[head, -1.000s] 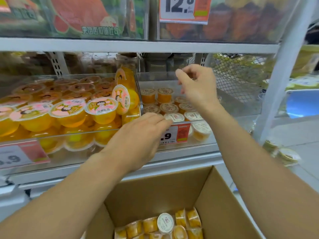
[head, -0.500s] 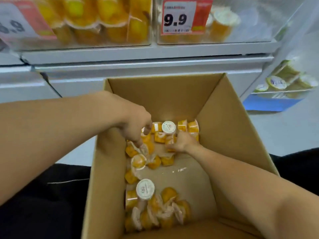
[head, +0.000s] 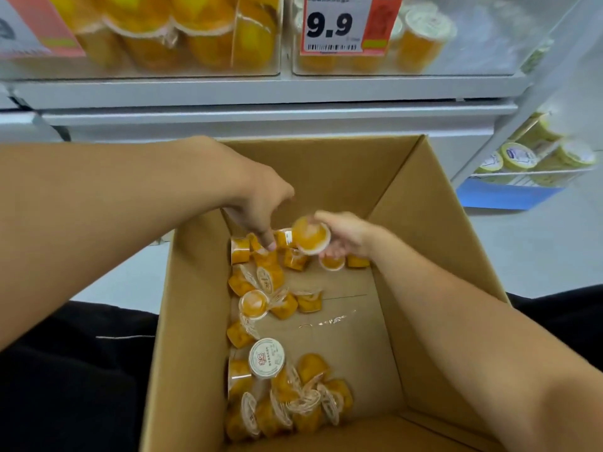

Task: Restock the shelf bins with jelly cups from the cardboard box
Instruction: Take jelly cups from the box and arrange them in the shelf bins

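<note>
An open cardboard box (head: 434, 243) stands below the shelf, with several small orange jelly cups (head: 277, 399) scattered along its left side and far end. My right hand (head: 346, 238) holds one jelly cup (head: 310, 235) lifted above the pile, its bottom turned toward me. My left hand (head: 257, 203) reaches down into the far end, fingers pointing down and a fingertip touching the cups (head: 261, 252) there. Above, the clear shelf bin (head: 473, 44) with a 9.9 price tag (head: 342, 24) holds small orange cups.
A second clear bin (head: 163, 31) at the upper left is filled with larger yellow fruit cups. A lower rack at the right holds pale yellow-lidded cups (head: 522, 154) above a blue edge. The box's near flap lies at the bottom. Dark clothing shows on both sides.
The view dropped from the shelf bins to the box. Both hands went from the bins into the box; the right hand has picked up one cup.
</note>
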